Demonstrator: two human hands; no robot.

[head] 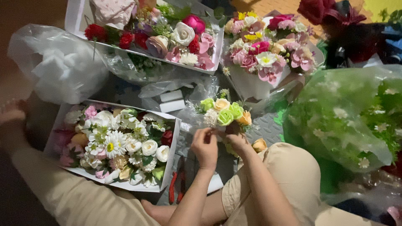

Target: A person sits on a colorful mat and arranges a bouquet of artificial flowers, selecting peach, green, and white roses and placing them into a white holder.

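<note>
Both hands, left [204, 145] and right [237, 137], pinch closed around a small posy [224, 112] at its stems. It looks light and fragile; best held low, off the blooms.

Behind our left hand [205, 146] and right hand [237, 140], the stems of the small bouquet [224, 113] are hidden from us. The red-handled pliers [176, 186] lie partly under our forearm, and the top edge cuts off the far white flower box [77, 19].

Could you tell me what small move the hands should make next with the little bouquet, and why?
Probably tighten the grip and square the stems: both the left hand and right hand pinch under the small green and peach bouquet, whose blooms lean unevenly.
</note>
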